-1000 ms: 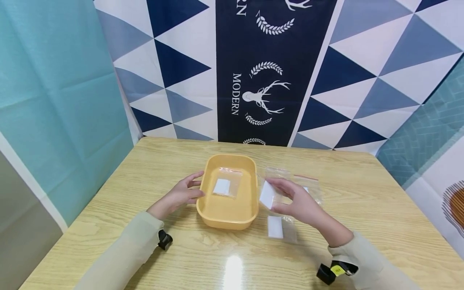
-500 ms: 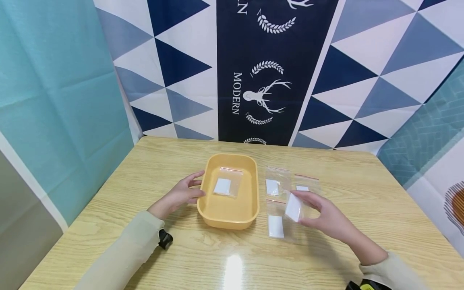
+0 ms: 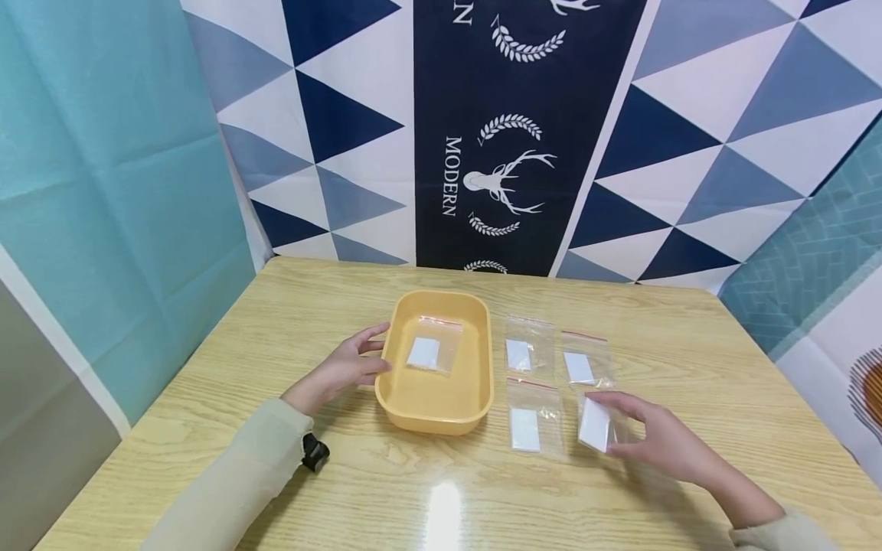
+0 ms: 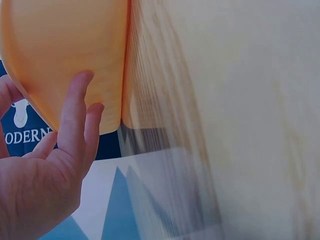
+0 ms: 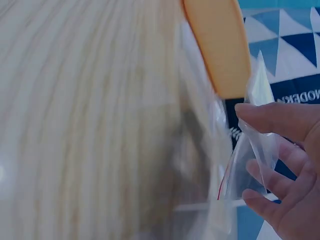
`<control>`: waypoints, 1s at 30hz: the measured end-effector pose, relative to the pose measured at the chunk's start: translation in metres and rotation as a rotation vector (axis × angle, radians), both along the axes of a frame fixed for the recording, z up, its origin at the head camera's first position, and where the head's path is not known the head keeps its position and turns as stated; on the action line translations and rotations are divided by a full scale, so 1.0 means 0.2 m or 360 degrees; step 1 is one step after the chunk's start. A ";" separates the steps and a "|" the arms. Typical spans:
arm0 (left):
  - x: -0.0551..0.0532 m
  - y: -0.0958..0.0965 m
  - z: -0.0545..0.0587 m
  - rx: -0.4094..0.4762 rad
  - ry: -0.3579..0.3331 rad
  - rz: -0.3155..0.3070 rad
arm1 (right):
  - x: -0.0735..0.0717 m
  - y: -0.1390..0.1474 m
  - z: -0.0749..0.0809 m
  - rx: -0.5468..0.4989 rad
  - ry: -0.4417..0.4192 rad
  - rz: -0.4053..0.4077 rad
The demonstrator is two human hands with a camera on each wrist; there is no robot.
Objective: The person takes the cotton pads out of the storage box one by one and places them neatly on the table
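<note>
A yellow plastic basin (image 3: 434, 398) stands on the table, with a small clear zip bag (image 3: 423, 353) holding a white piece lying inside it. My left hand (image 3: 344, 363) touches the basin's left side with extended fingers; in the left wrist view the fingertips (image 4: 82, 77) lie against its outer wall. To the right, my right hand (image 3: 664, 444) pinches another zip bag (image 3: 594, 423) with a white piece in it, tilted just above or at the table. In the right wrist view, crumpled clear plastic (image 5: 260, 145) shows between thumb and fingers.
Three more zip bags lie flat right of the basin: a back-left bag (image 3: 518, 356), a back-right bag (image 3: 579, 367) and a front bag (image 3: 526, 430). The wooden table (image 3: 331, 490) ends at a patterned cloth backdrop (image 3: 489, 153).
My right hand has moved right and toward me with its zip bag, from beside the basin to in front of the back-right bag. My left hand has stayed at the basin.
</note>
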State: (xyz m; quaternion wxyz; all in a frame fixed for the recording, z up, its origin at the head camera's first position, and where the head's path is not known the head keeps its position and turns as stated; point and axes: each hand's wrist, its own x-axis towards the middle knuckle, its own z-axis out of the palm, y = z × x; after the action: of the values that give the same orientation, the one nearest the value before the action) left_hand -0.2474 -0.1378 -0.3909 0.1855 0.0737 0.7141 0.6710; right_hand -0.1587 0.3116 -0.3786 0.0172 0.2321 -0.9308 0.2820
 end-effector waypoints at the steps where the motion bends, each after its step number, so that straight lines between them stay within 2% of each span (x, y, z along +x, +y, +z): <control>1: 0.00 0.00 0.00 -0.0002 0.0001 0.0002 | 0.00 0.01 -0.01 0.0019 0.0012 0.0010; 6: 0.00 0.00 0.00 -0.0010 0.0007 0.0007 | 0.00 0.04 -0.06 0.0071 0.0008 0.0015; 10: 0.00 0.01 0.00 -0.0019 0.0007 0.0013 | -0.01 0.05 -0.09 0.0094 -0.0100 0.0038; 13: 0.00 0.00 -0.01 -0.0027 0.0016 0.0007 | -0.01 0.06 -0.11 0.0070 -0.0160 0.0143; 20: -0.01 0.00 -0.02 -0.0037 0.0012 0.0041 | -0.03 0.10 -0.15 -0.0031 -0.0156 0.0392; 30: -0.01 0.01 -0.02 -0.0043 -0.0003 0.0061 | -0.09 0.16 -0.17 -0.0180 -0.0348 0.0648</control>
State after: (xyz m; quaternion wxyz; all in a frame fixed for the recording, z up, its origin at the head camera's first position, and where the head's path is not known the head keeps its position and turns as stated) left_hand -0.2490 -0.1364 -0.3952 0.1744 0.0568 0.7241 0.6649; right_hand -0.1776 0.3435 -0.4116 -0.1280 0.3816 -0.8438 0.3549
